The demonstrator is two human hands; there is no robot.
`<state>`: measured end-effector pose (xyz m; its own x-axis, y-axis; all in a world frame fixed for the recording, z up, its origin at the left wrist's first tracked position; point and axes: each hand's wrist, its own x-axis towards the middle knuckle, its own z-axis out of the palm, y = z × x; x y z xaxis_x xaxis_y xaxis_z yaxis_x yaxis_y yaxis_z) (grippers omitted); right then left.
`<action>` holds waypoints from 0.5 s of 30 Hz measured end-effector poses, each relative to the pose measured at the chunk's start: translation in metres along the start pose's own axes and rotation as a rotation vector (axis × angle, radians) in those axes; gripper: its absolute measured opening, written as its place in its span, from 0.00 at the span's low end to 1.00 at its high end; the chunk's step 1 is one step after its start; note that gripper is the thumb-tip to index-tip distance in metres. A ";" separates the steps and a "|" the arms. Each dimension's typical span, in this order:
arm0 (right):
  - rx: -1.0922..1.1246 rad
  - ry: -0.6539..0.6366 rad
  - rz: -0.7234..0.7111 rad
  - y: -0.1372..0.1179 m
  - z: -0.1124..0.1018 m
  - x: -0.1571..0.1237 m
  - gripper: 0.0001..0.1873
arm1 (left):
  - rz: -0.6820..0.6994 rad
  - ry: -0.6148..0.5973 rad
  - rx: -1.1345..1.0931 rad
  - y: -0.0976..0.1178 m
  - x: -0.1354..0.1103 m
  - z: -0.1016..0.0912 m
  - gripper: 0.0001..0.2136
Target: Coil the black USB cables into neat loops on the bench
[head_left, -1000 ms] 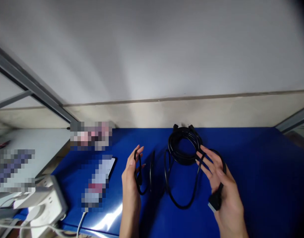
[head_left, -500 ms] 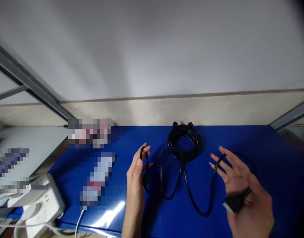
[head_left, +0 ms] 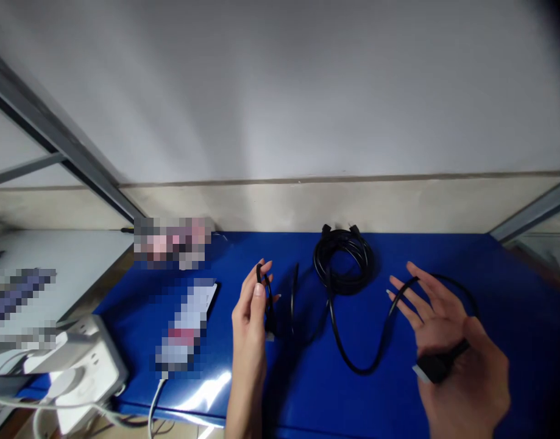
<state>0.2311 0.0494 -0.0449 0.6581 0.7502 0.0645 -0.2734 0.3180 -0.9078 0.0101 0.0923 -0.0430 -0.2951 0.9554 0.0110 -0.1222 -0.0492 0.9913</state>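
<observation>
My left hand (head_left: 251, 311) pinches a thin loop of black cable between thumb and fingers. A small pale-tipped end hangs just below those fingers. My right hand (head_left: 453, 353) is palm up with its fingers stretched out. The cable runs across these fingers, and its black plug (head_left: 434, 368) with a pale tip lies over the palm near the thumb. Between my hands a stretch of black cable (head_left: 364, 371) sags in a curve. Behind it, a coil of black cable (head_left: 342, 286) with two plug ends sits on the blue tabletop (head_left: 334, 408).
A white power strip (head_left: 90, 372) with adapters and cords is at the lower left. Next to it lies a blurred pale device (head_left: 186, 323) on a white cord. A blurred pinkish object (head_left: 172, 241) stands by the grey metal frame (head_left: 97, 177). The wall (head_left: 307, 122) rises behind.
The sagging cable between my hands has lifted slightly. A pale-tipped end now shows below my left fingers. Both hands keep nearly the same hold; the view has shifted a little.
</observation>
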 end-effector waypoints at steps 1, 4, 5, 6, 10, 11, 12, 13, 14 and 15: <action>0.007 -0.003 -0.011 0.000 -0.001 0.000 0.25 | -0.003 0.002 0.001 -0.001 0.000 -0.002 0.25; 0.017 -0.018 -0.056 0.002 -0.008 0.001 0.26 | -0.021 0.011 -0.003 -0.004 0.001 -0.009 0.26; 0.014 -0.018 -0.069 0.002 -0.010 0.002 0.27 | -0.027 0.015 -0.006 -0.005 0.002 -0.011 0.26; 0.009 -0.015 -0.079 0.003 -0.012 0.002 0.27 | -0.033 0.018 -0.009 -0.006 0.002 -0.013 0.25; -0.004 0.008 -0.110 0.003 -0.015 0.003 0.28 | -0.027 0.038 -0.031 -0.009 0.005 -0.017 0.22; -0.001 0.014 -0.124 0.002 -0.015 0.003 0.28 | -0.021 0.050 -0.044 -0.010 0.005 -0.018 0.21; 0.006 0.021 -0.138 0.001 -0.014 0.003 0.28 | -0.015 0.064 -0.059 -0.010 0.005 -0.018 0.21; 0.012 0.028 -0.149 0.001 -0.014 0.003 0.28 | -0.008 0.079 -0.079 -0.010 0.006 -0.018 0.21; 0.015 0.033 -0.153 0.000 -0.014 0.003 0.27 | 0.000 0.094 -0.100 -0.010 0.006 -0.018 0.21; 0.016 0.036 -0.148 0.000 -0.014 0.004 0.27 | 0.009 0.106 -0.120 -0.010 0.007 -0.018 0.22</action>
<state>0.2434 0.0439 -0.0503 0.7171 0.6727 0.1823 -0.1822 0.4333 -0.8826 -0.0075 0.0940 -0.0550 -0.3944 0.9189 -0.0004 -0.2298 -0.0982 0.9683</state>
